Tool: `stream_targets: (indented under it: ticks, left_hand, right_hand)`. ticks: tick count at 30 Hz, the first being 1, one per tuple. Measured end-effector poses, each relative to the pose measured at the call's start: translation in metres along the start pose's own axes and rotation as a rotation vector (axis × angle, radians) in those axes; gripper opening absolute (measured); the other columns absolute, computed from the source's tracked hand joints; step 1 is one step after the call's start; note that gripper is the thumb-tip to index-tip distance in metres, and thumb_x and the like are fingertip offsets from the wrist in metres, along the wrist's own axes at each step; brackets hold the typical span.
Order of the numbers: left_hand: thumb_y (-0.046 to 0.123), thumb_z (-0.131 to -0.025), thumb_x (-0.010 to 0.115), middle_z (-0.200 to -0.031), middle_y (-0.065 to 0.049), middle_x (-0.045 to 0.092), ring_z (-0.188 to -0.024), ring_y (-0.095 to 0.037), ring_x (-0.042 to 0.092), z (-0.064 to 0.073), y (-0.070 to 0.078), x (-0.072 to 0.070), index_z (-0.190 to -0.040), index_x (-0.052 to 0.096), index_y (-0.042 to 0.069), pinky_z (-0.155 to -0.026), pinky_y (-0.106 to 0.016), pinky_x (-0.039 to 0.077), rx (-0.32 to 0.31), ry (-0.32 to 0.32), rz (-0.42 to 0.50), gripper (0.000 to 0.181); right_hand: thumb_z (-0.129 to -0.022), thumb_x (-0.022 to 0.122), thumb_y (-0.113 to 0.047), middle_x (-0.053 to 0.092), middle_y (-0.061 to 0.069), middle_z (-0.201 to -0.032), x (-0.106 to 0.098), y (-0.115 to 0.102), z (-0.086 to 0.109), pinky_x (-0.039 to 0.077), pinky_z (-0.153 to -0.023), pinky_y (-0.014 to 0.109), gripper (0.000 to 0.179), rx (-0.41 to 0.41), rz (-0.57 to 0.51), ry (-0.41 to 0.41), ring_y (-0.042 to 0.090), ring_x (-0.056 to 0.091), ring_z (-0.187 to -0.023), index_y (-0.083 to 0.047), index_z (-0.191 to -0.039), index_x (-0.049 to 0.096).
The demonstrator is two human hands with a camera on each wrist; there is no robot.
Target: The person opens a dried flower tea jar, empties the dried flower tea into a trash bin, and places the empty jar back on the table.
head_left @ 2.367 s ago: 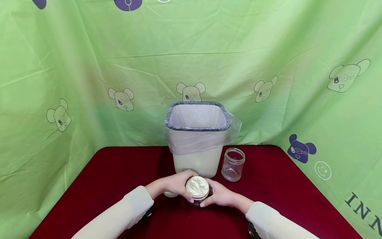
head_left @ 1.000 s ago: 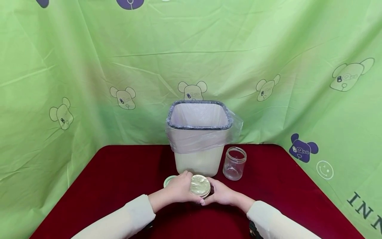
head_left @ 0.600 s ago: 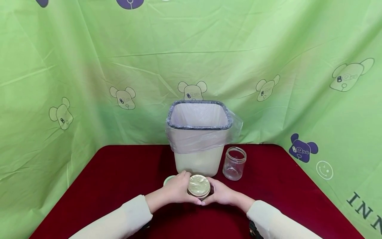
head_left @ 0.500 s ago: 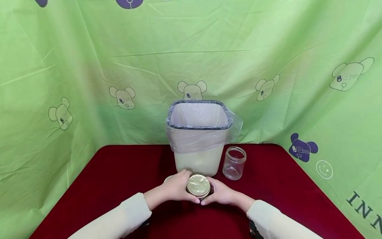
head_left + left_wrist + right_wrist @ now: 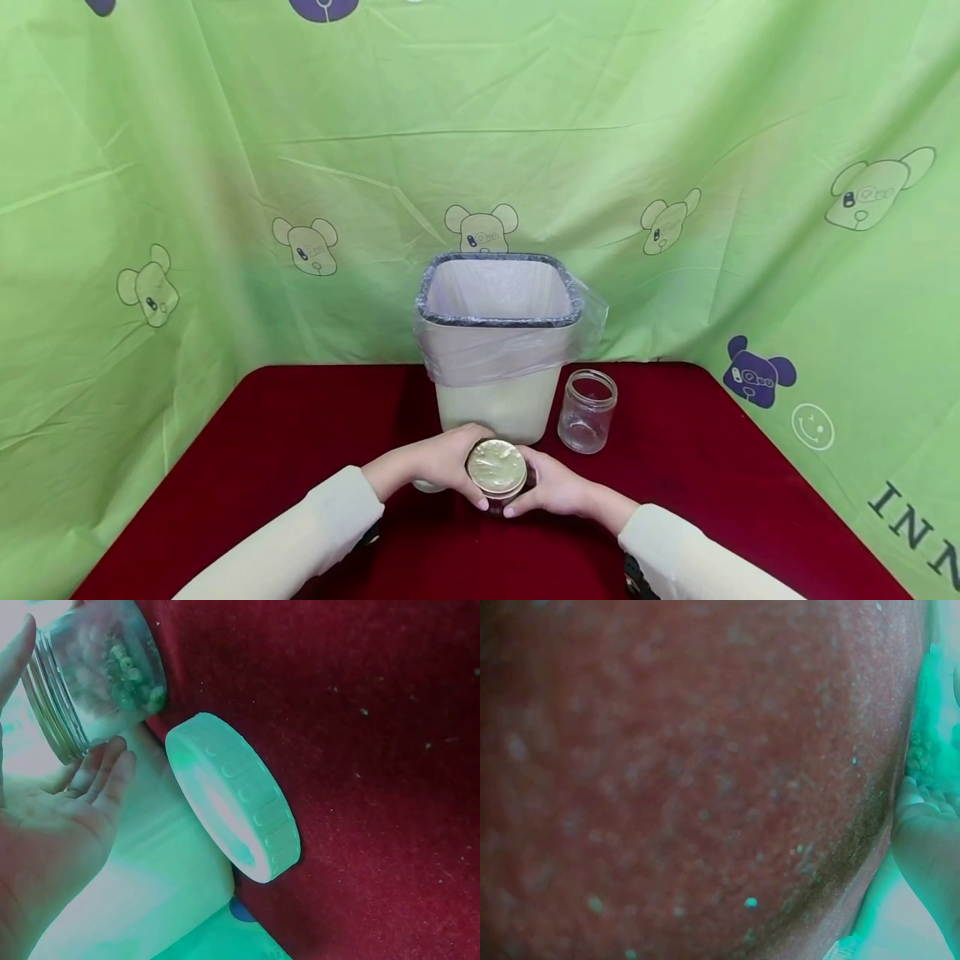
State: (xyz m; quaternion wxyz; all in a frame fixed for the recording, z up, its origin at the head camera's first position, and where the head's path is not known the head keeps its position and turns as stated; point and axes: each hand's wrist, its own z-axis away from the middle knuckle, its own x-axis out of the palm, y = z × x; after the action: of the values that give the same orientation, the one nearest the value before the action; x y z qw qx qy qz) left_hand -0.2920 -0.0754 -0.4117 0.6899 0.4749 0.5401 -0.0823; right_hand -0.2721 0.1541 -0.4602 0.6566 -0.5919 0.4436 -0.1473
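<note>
In the head view, my left hand [image 5: 450,462] curves around the left side of a clear jar [image 5: 497,502] with a gold, wrinkled top [image 5: 497,467]. My right hand [image 5: 555,485] holds the same jar from the right. The left wrist view shows small lumpy pieces inside the jar [image 5: 105,664], with left fingertips [image 5: 116,761] right at its rim. Close by is a pale green screw lid [image 5: 247,787] with a ridged side; from the head it is mostly hidden behind my left hand. The right wrist view is largely filled by blurred red cloth.
Behind the hands stands a cream bin [image 5: 491,408] with a clear bag folded over its dark rim. An uncapped glass jar [image 5: 587,417] is right of the bin. Dark red cloth [image 5: 315,425] covers the table, and a green printed curtain [image 5: 360,167] hangs around it.
My left hand has turned around the jar's top and come back, its wrist now raised and further back. The right hand keeps its hold. The jar stays nearly in place.
</note>
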Motion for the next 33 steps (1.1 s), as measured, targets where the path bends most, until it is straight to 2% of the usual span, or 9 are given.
stream_targets:
  ticks: [8,16,21,29,33]
  left_hand:
    - [0.028,-0.06,0.094,-0.115,0.006,0.052,-0.107,-0.007,0.049,-0.002,-0.001,0.0,-0.123,0.056,0.01,-0.095,-0.025,0.04,-0.031,-0.02,0.004,0.076]
    - [0.039,-0.062,0.091,-0.105,0.008,0.053,-0.096,-0.005,0.051,0.001,0.005,0.006,-0.116,0.056,0.009,-0.086,-0.023,0.044,-0.028,0.042,-0.028,0.071]
    - [0.048,-0.064,0.087,-0.101,0.006,0.053,-0.09,-0.006,0.053,0.007,0.015,0.011,-0.114,0.056,0.008,-0.081,-0.025,0.047,-0.091,0.114,-0.127,0.072]
    - [0.06,-0.058,0.083,-0.084,0.003,0.053,-0.072,-0.011,0.053,0.01,0.029,0.025,-0.098,0.059,0.004,-0.065,-0.027,0.049,-0.169,0.272,-0.348,0.073]
    - [0.062,-0.057,0.083,-0.083,0.001,0.053,-0.071,-0.014,0.055,0.011,0.034,0.029,-0.097,0.058,0.003,-0.065,-0.029,0.05,-0.208,0.31,-0.386,0.075]
  right_hand:
    - [-0.071,0.085,-0.005,0.062,0.004,-0.118,0.001,-0.001,0.0,0.043,-0.095,0.024,0.07,-0.001,-0.012,-0.004,0.013,0.056,-0.11,0.001,-0.131,0.049]
    - [-0.071,0.085,-0.004,0.061,0.004,-0.121,-0.001,-0.002,0.0,0.042,-0.095,0.024,0.073,0.003,0.002,-0.01,0.013,0.056,-0.111,0.0,-0.134,0.047]
    - [-0.071,0.086,-0.007,0.061,0.003,-0.12,-0.002,-0.003,0.0,0.041,-0.096,0.024,0.074,-0.004,0.014,-0.009,0.013,0.055,-0.111,0.0,-0.133,0.048]
    - [-0.07,0.086,-0.007,0.062,0.003,-0.118,-0.002,-0.002,-0.001,0.042,-0.095,0.024,0.074,-0.018,0.005,-0.009,0.013,0.056,-0.109,0.001,-0.133,0.048]
    - [-0.07,0.086,-0.007,0.062,0.003,-0.117,-0.001,-0.002,-0.001,0.042,-0.095,0.023,0.073,-0.019,0.006,-0.001,0.012,0.057,-0.108,0.001,-0.133,0.048]
